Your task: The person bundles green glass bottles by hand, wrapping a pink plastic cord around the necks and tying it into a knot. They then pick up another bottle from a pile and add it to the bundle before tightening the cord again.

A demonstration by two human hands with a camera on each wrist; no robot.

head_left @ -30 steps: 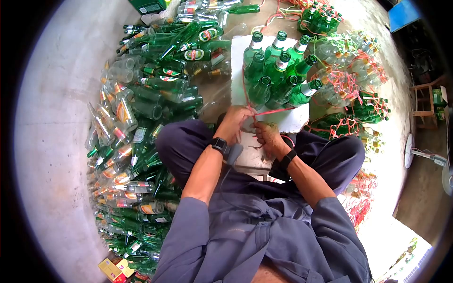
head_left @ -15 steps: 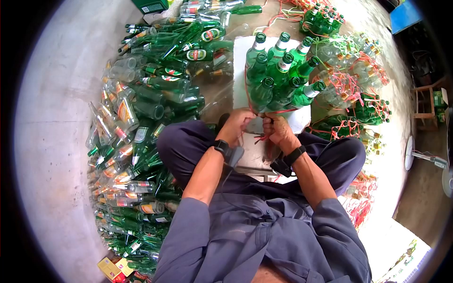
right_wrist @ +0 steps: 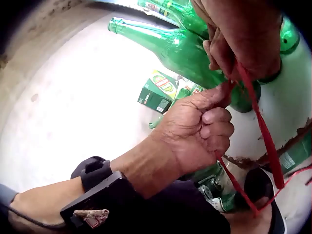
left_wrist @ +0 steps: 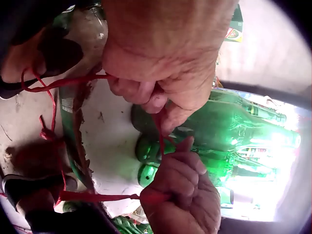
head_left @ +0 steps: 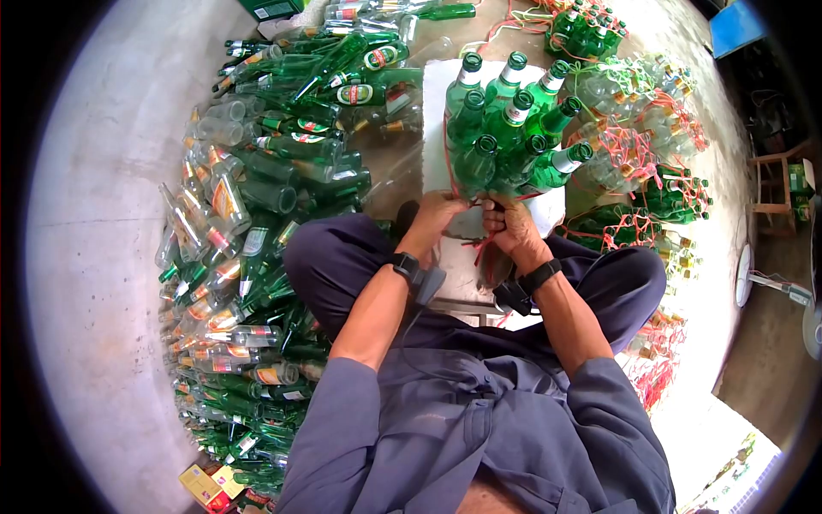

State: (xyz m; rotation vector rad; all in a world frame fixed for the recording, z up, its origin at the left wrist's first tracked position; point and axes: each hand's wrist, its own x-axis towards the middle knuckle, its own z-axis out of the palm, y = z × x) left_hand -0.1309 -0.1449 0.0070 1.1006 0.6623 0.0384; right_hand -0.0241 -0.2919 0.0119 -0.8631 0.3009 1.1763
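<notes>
Green bottles [head_left: 507,120] stand upright in a cluster on a white board [head_left: 435,103], with red string around them. Against the cluster's near side, my left hand [head_left: 435,216] and right hand [head_left: 515,230] are close together. In the left wrist view, my left hand [left_wrist: 163,53] pinches red string [left_wrist: 162,139] that runs to my right hand [left_wrist: 183,192], whose fingers curl round it. The right wrist view has my left fist [right_wrist: 195,129] gripping string beside my right hand [right_wrist: 243,44], with a red strand [right_wrist: 265,131] hanging below. The knot area is partly hidden by fingers.
Loose bottles [head_left: 282,163] lie piled on the left. String-tied bundles [head_left: 612,158] stand along the right, with another green bundle [head_left: 586,34] behind. A fan [head_left: 771,287] and a wooden frame [head_left: 772,184] are at far right. My bent knees flank the board.
My right hand has moved up and slightly right, closer to the bottles. The string stretched across the cluster's near side now shows less between the hands. Both hands still grip string.
</notes>
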